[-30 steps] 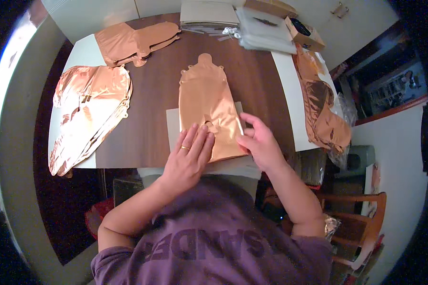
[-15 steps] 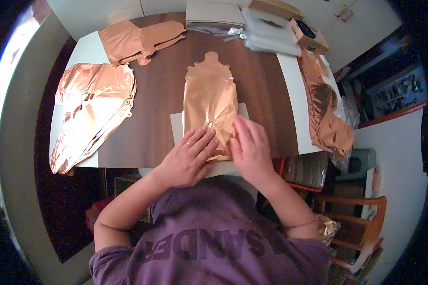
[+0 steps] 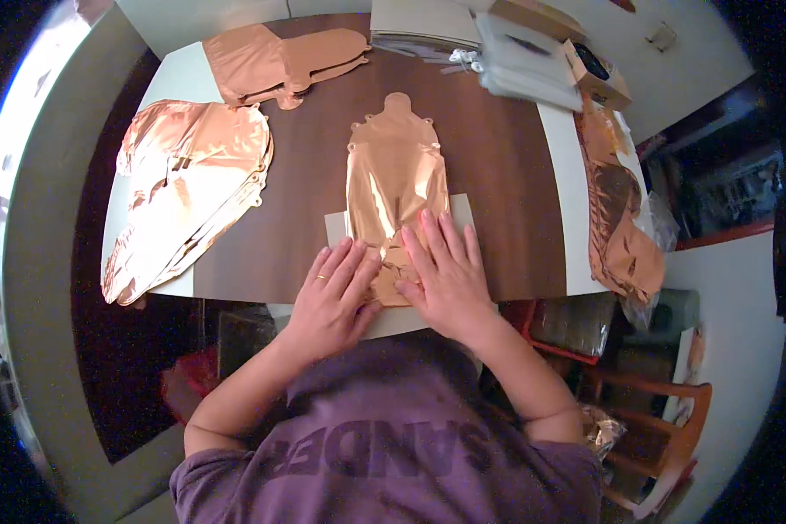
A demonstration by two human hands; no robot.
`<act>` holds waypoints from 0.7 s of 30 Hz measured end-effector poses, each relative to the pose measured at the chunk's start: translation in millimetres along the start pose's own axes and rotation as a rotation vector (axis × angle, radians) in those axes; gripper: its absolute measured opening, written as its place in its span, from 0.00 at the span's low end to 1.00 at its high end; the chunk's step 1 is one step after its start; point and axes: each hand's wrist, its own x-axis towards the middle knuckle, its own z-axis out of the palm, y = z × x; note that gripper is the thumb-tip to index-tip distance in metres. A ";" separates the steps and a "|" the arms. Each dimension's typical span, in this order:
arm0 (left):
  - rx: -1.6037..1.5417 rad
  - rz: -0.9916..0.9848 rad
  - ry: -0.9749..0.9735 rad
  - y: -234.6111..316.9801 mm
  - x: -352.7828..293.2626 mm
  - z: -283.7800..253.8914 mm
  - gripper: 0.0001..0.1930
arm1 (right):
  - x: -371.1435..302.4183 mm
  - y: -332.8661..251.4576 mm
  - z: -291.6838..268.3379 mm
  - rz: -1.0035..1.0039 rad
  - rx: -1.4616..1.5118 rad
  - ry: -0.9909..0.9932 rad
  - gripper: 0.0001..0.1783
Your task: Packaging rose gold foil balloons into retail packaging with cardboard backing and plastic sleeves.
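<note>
A flat, uninflated copper-coloured foil balloon (image 3: 396,148) lies lengthwise in front of me, its narrow rounded tip pointing away. Small tabs stick out along its edges, and creases run across its near half. Under the near end, pale card (image 3: 463,210) shows on both sides. My left hand (image 3: 330,293), with a ring on one finger, rests on the balloon's lower left edge, fingers stretched out. Opposite it, my right hand (image 3: 450,284) lies flat with fingers spread over the lower right part. Neither hand grips anything.
Stacks of flat copper foil balloons lie at the left (image 3: 192,183) and far left (image 3: 244,65) of the brown table (image 3: 506,201). Crumpled copper foil (image 3: 624,227) hangs at the right edge. Pale sheets (image 3: 424,22), clear plastic bags (image 3: 524,65) and a small box (image 3: 603,83) stand behind. A wooden chair (image 3: 694,428) is lower right.
My right hand has gone from pinching at the balloon's right edge to lying flat with spread fingers. My left hand has shifted outward to the left edge. The whole view has shifted slightly.
</note>
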 end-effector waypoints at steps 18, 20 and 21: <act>-0.013 0.118 0.011 -21.4 16.7 -7.2 0.25 | -0.5 8.8 -16.5 0.009 0.053 -0.106 0.40; -0.119 0.075 0.004 -22.2 18.0 -7.8 0.25 | 7.7 -0.5 -16.2 0.021 0.052 -0.082 0.41; -0.120 0.076 0.003 -22.4 18.5 -7.6 0.25 | 12.8 -5.8 -14.8 0.030 0.053 -0.058 0.42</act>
